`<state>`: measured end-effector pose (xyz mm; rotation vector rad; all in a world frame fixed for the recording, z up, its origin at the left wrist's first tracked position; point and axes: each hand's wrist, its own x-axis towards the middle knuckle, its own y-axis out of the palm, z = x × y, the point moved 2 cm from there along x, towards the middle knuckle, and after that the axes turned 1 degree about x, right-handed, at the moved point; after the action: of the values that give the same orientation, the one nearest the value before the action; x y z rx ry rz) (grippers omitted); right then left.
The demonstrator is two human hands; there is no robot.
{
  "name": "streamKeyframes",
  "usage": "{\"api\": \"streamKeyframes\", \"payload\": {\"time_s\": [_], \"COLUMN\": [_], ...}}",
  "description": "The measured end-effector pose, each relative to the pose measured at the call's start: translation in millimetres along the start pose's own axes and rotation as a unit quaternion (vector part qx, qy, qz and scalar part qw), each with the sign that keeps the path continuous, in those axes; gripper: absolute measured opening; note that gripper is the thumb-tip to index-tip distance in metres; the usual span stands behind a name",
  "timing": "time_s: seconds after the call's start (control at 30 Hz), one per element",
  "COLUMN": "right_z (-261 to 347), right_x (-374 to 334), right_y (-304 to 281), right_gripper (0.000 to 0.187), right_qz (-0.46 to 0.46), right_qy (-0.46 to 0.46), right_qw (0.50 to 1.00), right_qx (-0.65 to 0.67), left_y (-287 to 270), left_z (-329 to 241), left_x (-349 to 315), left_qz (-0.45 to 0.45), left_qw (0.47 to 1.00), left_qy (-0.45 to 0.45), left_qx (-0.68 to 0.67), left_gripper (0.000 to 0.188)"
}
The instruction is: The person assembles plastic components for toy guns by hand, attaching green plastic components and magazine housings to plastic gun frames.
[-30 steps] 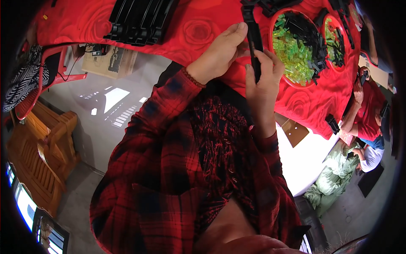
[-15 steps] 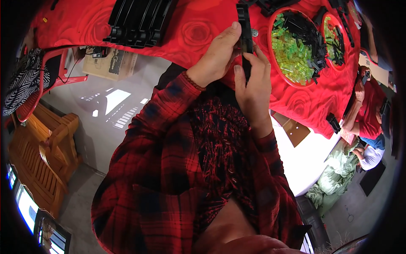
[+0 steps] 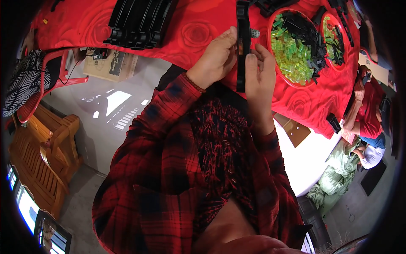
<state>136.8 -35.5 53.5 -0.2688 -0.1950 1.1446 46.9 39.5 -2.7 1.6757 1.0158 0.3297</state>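
Observation:
A long narrow black plastic part [image 3: 241,51] stands on end between my hands, just over the table's near edge. My left hand [image 3: 216,59] grips it from the left, its thumb near the upper half and the other fingers partly hidden behind. On the right side, my right hand [image 3: 261,78] is closed against the part's lower half, thumb along its edge. A small grey knobbed piece [image 3: 255,33] shows just right of the part; whether it is joined to it I cannot tell.
On the red rose-patterned cloth [image 3: 196,34], several similar black parts [image 3: 137,23] lie side by side at left. A round red tray [image 3: 292,83] holds yellow-green and black pieces; a second tray [image 3: 339,67] stands beyond. Another person [image 3: 372,110] works at far right.
The black part has been turned and shifted a little, so its lower end now reaches further down. My right hand has moved slightly right, with its thumb now against the part.

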Motion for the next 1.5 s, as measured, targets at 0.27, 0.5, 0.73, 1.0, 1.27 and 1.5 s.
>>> {"api": "streamKeyframes", "payload": {"time_s": [0.27,0.5,0.73,1.0,1.27,1.5], "right_z": [-8,-4,-15,-25,-29,-19], "right_x": [15,26,23,23,12,13], "right_y": [7,2,-1,2,6,-12], "right_gripper": [0.027,0.018,0.012,0.031,0.034,0.036], "right_qz": [-0.005,0.034,0.091,0.098,0.125,0.147], "right_qy": [-0.095,-0.081,0.057,0.054,0.045,0.116], "right_qw": [0.982,0.971,0.993,0.994,0.990,0.976], "right_qx": [-0.164,-0.224,-0.054,-0.010,-0.045,0.108], "left_y": [-2,4,9,8,-1,12], "left_z": [5,4,-5,-6,-2,-3], "left_x": [-1,-5,-7,-5,-13,-8], "left_qz": [0.003,0.014,0.049,0.047,0.010,0.042], "left_qw": [1.000,0.999,0.994,0.988,0.990,0.987], "left_qy": [0.005,0.013,0.011,0.011,-0.007,0.005], "left_qx": [-0.015,0.042,0.097,0.149,0.138,0.155], "left_gripper": [0.024,0.032,0.044,0.035,0.030,0.034]}}
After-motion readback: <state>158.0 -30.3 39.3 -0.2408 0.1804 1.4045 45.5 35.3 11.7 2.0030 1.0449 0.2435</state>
